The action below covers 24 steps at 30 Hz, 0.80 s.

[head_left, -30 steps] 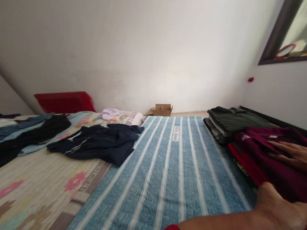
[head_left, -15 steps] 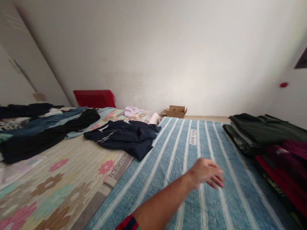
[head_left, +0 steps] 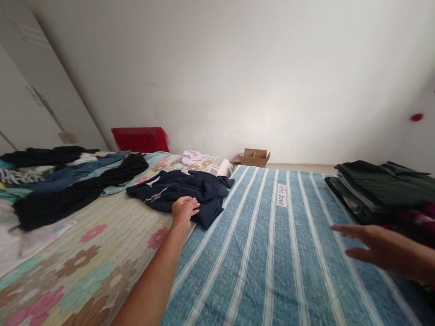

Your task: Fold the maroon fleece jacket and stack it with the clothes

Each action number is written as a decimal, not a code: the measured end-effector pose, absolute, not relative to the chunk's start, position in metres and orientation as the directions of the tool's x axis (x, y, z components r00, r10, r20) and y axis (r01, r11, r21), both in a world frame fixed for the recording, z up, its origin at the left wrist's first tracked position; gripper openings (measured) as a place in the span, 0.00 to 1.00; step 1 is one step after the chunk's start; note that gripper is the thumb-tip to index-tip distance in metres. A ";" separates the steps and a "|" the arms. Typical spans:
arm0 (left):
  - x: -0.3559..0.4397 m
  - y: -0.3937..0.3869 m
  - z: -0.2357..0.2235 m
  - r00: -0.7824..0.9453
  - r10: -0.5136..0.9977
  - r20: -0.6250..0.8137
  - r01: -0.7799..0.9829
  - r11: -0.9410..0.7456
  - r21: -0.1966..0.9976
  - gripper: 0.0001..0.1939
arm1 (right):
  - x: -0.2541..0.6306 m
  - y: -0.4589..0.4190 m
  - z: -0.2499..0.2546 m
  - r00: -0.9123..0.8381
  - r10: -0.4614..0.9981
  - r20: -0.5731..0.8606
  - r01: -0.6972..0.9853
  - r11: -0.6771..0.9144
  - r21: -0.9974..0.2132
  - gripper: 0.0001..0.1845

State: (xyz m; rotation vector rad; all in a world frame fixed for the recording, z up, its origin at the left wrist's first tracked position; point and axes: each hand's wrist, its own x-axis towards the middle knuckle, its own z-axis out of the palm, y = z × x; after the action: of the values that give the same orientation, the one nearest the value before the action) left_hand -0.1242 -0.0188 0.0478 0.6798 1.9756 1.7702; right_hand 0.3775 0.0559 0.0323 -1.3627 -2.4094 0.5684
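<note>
My left hand reaches over the near edge of a crumpled navy top with small white lettering. Its fingers extend loosely, and nothing shows in them; whether they touch the cloth I cannot tell. The top lies partly on the floral bedspread and partly on the blue striped sheet. At the right, my right hand is held above the striped sheet, fingers stretched out and thumb apart, holding nothing. Just behind it sits a stack of folded dark clothes.
Loose clothes, including black trousers and blue jeans, spread across the left side. Toward the wall are a pale pink cloth, a red box-shaped item and an open cardboard box. A wardrobe stands at left.
My left hand has moved left from over the striped sheet to the navy top. My right hand has come into view from the right. The view has turned slightly left.
</note>
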 end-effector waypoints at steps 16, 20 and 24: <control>-0.125 0.051 0.038 -0.652 0.725 0.222 0.711 0.482 0.513 0.14 | 0.237 0.008 -0.076 -0.455 0.838 0.303 0.791 0.536 -0.295 0.22; -0.120 0.063 0.048 -0.651 0.714 0.257 0.732 0.501 0.462 0.13 | 0.238 0.009 -0.073 -0.437 0.838 0.326 0.783 0.533 -0.321 0.20; -0.107 0.065 0.083 -0.630 0.674 0.386 0.766 0.457 0.452 0.16 | 0.237 0.010 -0.071 -0.414 0.849 0.328 0.769 0.519 -0.372 0.19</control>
State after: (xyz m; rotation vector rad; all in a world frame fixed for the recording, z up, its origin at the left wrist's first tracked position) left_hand -0.1067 0.0651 0.0828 1.3985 2.8083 1.0028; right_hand 0.2369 0.0103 -0.0711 -1.3205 -2.2865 0.2237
